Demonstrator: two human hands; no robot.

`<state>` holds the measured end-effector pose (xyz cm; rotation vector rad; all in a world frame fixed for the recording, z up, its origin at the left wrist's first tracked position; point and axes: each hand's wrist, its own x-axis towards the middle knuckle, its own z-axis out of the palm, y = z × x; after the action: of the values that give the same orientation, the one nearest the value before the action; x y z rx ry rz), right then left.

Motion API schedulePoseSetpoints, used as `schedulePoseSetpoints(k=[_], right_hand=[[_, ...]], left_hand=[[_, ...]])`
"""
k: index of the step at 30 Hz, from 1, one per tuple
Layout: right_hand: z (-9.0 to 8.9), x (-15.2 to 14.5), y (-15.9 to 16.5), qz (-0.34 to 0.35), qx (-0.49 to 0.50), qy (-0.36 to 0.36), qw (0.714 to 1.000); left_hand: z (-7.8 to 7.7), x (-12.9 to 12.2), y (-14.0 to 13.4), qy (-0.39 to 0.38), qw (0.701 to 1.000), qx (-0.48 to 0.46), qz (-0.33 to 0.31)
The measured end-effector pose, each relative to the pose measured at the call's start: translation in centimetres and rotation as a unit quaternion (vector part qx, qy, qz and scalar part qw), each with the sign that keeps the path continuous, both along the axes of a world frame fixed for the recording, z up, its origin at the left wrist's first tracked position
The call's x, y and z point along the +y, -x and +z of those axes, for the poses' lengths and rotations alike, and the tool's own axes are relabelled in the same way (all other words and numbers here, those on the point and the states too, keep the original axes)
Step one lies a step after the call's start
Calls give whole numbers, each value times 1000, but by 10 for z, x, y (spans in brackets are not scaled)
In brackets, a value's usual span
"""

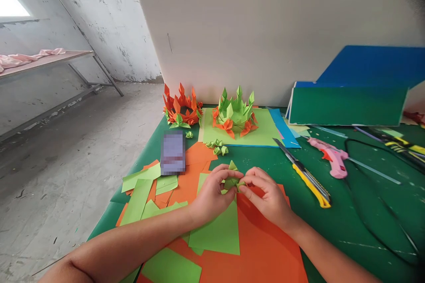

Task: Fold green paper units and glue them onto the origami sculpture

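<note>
My left hand [217, 191] and my right hand [263, 192] meet over the paper pile, their fingertips pinching a small folded piece of green paper [233, 181]. One pointed tip of the piece sticks up above the fingers; the rest is partly hidden. Below the hands lie a green paper sheet [217, 232] and a large orange sheet [265, 247]. Just beyond them sits a cluster of small folded green paper pieces [217, 146]. Farther back stand a green paper crown [236, 112] with orange paper flowers and an orange paper crown [182, 106] with green ones.
On the right lie a yellow utility knife [308, 183] with its blade out, and a pink glue gun [332, 157] with a black cord. A blurred purple box [173, 154] rests on the left papers. Green and blue boards [348, 104] lean at the back against a white panel [232, 31].
</note>
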<state>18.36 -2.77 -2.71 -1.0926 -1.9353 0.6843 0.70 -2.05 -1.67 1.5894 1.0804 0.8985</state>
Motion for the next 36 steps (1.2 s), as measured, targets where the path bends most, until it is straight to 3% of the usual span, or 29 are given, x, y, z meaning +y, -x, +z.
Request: schedulePoseSetpoints(k=[14,28,36], right_hand=[[-6,2,2,-52,56,19,997],[-1,1,4,-32,82,50,995],[-2,0,2,-39,40,-23,998]], left_hand=[[2,-2,-1,-14,1000,-9,2],[2,-4,-2,4,1000,-26,10],[6,1,-3,92,982,-165,9]])
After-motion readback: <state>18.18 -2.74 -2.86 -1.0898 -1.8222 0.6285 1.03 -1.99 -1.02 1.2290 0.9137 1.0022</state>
